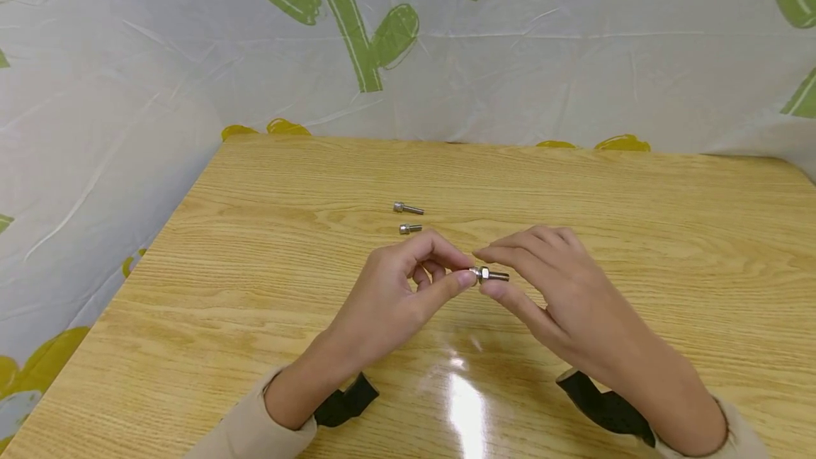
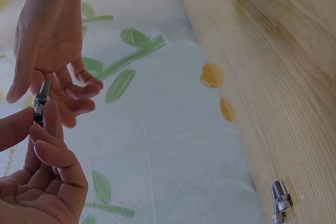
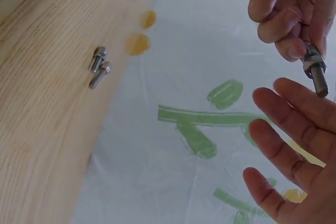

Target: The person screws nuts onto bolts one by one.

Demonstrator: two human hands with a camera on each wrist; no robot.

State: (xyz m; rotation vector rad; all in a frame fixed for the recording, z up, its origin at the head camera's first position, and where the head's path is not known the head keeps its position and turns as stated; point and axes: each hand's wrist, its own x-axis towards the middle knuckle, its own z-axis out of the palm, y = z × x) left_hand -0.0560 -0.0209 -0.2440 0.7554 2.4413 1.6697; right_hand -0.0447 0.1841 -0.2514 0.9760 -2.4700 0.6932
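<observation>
A silver bolt (image 1: 500, 276) with a hex nut (image 1: 486, 273) on its shank is pinched by its head between the thumb and index finger of my left hand (image 1: 401, 296). Its threaded end points right, toward my right hand (image 1: 574, 296). That hand has its fingers extended around the free end and grips nothing. In the right wrist view the bolt (image 3: 318, 80) stands clear of the spread fingers (image 3: 283, 150). The left wrist view shows the nut close to the bolt's head, which the left fingertips partly hide.
Two more bolts, an upper one (image 1: 409, 208) and a lower one (image 1: 411, 229), lie side by side on the wooden table (image 1: 255, 282) beyond the left hand. A white sheet with a leaf pattern (image 1: 510, 76) hangs behind the table's far edge. Both wrists wear black straps.
</observation>
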